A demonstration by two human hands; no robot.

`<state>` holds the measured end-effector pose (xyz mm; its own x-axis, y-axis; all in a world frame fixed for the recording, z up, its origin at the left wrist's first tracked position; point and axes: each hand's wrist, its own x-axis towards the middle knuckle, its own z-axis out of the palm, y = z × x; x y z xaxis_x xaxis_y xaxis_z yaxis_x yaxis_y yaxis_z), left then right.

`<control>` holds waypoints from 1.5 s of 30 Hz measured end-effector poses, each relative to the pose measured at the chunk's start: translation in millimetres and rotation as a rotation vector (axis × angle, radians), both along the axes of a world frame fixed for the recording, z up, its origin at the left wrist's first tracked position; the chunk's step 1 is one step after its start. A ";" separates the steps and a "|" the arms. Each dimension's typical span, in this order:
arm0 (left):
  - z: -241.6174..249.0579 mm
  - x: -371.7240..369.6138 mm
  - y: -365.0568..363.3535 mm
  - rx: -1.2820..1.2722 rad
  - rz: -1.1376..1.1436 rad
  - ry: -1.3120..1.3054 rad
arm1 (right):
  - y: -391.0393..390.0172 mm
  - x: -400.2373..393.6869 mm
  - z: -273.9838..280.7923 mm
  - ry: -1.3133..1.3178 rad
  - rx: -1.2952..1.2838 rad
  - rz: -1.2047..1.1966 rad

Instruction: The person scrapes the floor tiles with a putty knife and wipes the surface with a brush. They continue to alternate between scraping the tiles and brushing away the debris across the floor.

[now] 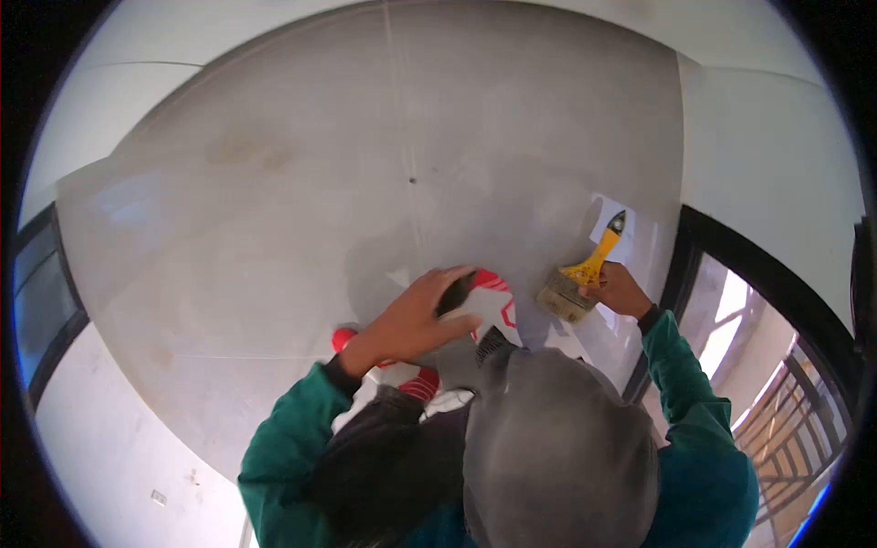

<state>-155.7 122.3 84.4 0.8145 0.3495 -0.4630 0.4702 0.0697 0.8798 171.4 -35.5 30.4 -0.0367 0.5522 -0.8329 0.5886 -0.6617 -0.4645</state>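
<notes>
My right hand (617, 290) is wrapped round a wide paintbrush (589, 265), near the base of its yellow handle. The brush's pale, stained bristles point down and left, and its dark handle tip points up. My left hand (420, 315) curls in a C shape beside a white and red sock (493, 306) on one foot. Between its fingers and thumb is a dark thing (456, 292) that I cannot make out. The other foot, in a similar red and white sock (411, 377), is partly hidden beneath my left forearm.
Around my feet spreads a grey, smooth floor (274, 228) with a thin seam and a small dark spot (412, 181). A white sheet (610, 219) lies beyond the brush. At the right is a black-framed doorway (681, 260) with a railing (795, 411) outside. Pale walls surround the floor.
</notes>
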 end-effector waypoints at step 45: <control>-46.3 130.0 -119.9 -0.047 -0.063 -0.081 | -84.1 -15.2 8.1 -0.547 0.340 -0.765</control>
<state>-25.7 2.4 38.1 0.8697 0.2756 -0.4094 0.4024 0.0843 0.9116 156.2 -119.6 38.4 0.7697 0.4789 -0.4223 0.2493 -0.8343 -0.4918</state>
